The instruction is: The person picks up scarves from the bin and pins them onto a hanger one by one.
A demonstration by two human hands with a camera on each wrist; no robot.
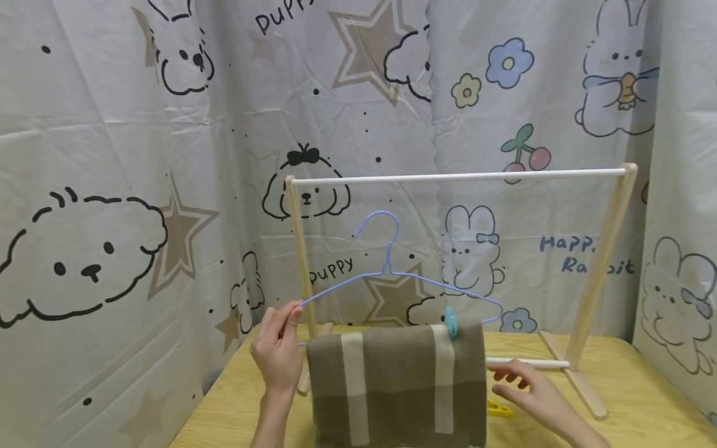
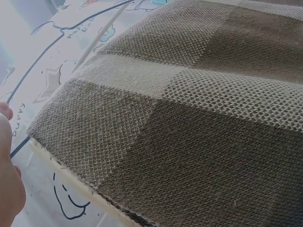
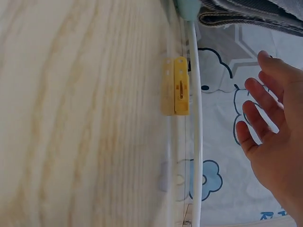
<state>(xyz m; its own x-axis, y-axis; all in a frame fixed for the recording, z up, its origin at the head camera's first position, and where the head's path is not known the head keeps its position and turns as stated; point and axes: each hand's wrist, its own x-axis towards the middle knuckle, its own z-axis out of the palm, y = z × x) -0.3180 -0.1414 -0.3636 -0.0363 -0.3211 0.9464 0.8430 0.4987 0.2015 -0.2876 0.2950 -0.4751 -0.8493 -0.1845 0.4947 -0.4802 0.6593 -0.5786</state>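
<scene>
My left hand (image 1: 278, 348) pinches the left corner of a purple-blue wire hanger (image 1: 386, 249), its hook pointing up. Over the hanger's lower bar hangs a folded brown checked cloth (image 1: 398, 379) with pale stripes. A blue clothespin (image 1: 451, 322) clips the cloth's top edge near its right side. To the right of the cloth is my right hand (image 1: 529, 389), its fingers loosely bent with nothing in them. Below those fingers a yellow clothespin (image 3: 181, 87) lies on the table. In the left wrist view the cloth (image 2: 156, 118) fills most of the picture.
Behind the hanger stands a wooden rack with a white top rod (image 1: 459, 177) and a low white bar (image 1: 529, 362). Its right foot (image 1: 577, 382) rests on the wood-grain table (image 1: 633, 367). A printed curtain (image 1: 358, 137) encloses the back and sides.
</scene>
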